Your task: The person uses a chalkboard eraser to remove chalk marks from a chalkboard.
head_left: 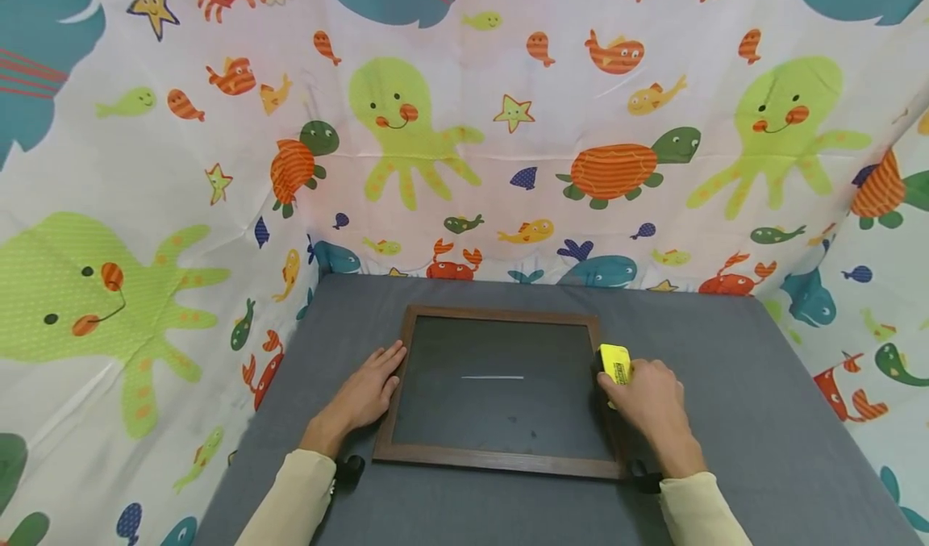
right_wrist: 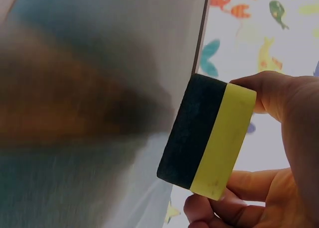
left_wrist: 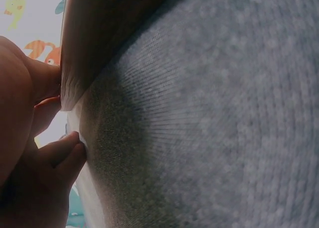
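Observation:
A small chalkboard (head_left: 501, 421) with a brown wooden frame lies on the grey cloth, one thin white chalk line (head_left: 492, 377) near its middle. My left hand (head_left: 363, 393) rests at the frame's left side, fingers extended; the left wrist view shows its fingers (left_wrist: 65, 153) by the frame edge (left_wrist: 82, 63). At the board's right side, my right hand (head_left: 651, 401) grips a board eraser (head_left: 615, 362), yellow-backed with a thick black felt (right_wrist: 192, 131). Thumb and fingers hold the yellow part. Whether the felt touches the frame, I cannot tell.
Grey cloth (head_left: 740, 417) covers the table around the board. A white curtain (head_left: 464, 199) printed with sea animals stands at the back and both sides. Dark bands with small black devices (head_left: 352, 471) sit on both wrists. Faint dark smudges (head_left: 533, 434) mark the board's lower part.

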The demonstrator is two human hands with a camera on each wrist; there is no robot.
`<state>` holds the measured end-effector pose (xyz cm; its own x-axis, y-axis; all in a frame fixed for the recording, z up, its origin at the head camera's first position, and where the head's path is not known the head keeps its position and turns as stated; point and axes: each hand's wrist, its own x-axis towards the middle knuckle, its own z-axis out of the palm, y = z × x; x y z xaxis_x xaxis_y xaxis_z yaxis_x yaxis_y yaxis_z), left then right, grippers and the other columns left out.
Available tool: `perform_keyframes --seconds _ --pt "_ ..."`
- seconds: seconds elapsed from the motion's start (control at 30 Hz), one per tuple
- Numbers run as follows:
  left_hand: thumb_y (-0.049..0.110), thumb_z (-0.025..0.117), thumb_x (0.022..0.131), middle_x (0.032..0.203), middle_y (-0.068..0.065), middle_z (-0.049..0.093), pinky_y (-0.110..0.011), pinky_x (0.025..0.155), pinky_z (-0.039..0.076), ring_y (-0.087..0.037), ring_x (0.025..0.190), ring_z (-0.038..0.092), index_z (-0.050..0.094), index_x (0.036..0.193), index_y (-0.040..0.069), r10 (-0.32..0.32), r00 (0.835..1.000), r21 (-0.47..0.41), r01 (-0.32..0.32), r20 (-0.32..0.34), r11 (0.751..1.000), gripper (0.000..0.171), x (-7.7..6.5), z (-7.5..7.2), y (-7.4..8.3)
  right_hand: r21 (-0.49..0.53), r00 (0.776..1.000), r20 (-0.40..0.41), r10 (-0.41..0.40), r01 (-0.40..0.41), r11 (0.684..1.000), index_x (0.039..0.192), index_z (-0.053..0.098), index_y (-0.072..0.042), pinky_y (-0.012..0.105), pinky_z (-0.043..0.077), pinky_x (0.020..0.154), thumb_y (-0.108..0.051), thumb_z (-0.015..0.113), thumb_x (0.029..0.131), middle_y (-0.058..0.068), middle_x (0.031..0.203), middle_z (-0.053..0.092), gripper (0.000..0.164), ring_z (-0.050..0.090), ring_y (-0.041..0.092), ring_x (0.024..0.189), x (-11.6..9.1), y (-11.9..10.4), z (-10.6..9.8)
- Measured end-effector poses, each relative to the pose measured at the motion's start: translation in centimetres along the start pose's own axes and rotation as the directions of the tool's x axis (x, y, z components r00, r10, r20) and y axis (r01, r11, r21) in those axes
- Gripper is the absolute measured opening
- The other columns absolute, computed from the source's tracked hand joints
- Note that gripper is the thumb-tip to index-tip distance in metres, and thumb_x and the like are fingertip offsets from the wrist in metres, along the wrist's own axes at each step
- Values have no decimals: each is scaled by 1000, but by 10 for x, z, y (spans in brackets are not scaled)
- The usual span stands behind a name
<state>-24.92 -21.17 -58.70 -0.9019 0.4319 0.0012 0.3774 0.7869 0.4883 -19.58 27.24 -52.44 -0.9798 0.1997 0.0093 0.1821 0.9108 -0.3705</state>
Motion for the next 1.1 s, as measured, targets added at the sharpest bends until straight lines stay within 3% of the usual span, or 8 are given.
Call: perform_keyframes --seconds 0.4,0.57,0.9,1.1 --pt "11 55 114 179 -15 32 -69 126 36 -51 163 31 38 170 2 18 999 13 -17 -28 1000 59 2 5 2 -17 997 9 -71 71 997 104 70 9 48 54 67 -46 73 93 16 84 64 56 60 29 74 0 -47 34" --pt "10 55 114 180 -15 32 -69 126 36 -51 163 31 38 170 2 14 999 11 -13 -32 1000 59 2 6 3 -39 996 1 -88 88 995 104 71 9 50 56 67 -47 74 93 16 83 65 57 60 29 73 -1 -61 44" --pt "10 54 114 179 -17 32 -68 128 34 -52 163 31 37 170 0 16 999 -7 -16 -42 1000 59 3 6 3 -98 996 -72 -58 51 994 102 71 10 51 57 69 -49 75 90 19 82 65 61 59 32 71 -6 -77 61" --pt "9 55 113 179 -16 33 -68 129 34 -52 163 31 38 169 1 6 998 -8 -6 -56 1000 59 1 4 0 -137 996 -65 -61 52 989 97 70 9 53 57 70 -50 73 91 18 81 63 59 59 34 71 -6 -94 65"
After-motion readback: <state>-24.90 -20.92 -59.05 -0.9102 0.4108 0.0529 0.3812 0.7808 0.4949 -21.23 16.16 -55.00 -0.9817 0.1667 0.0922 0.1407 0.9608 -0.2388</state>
